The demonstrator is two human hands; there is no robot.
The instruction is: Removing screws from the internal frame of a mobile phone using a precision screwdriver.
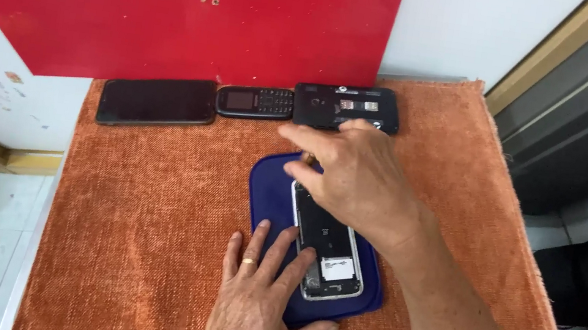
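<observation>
Orange cloth (145,244) over surface. Blue mat (271,189) at centre, carrying opened phone (324,250), back uppermost. Left hand (255,305): flat, fingers spread, pressing mat and phone's edge. Right hand (354,173): over phone's top end; grip's contents cannot be told.

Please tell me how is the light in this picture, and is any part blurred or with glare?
Head view: soft, even light, with only faint shadows under the left hand and right hand; the opened phone on the blue mat is sharp, its metal edge shines a little; the dark phone at the back shows mild reflection; the orange cloth keeps clear texture; the table edges bend slightly outward.
</observation>
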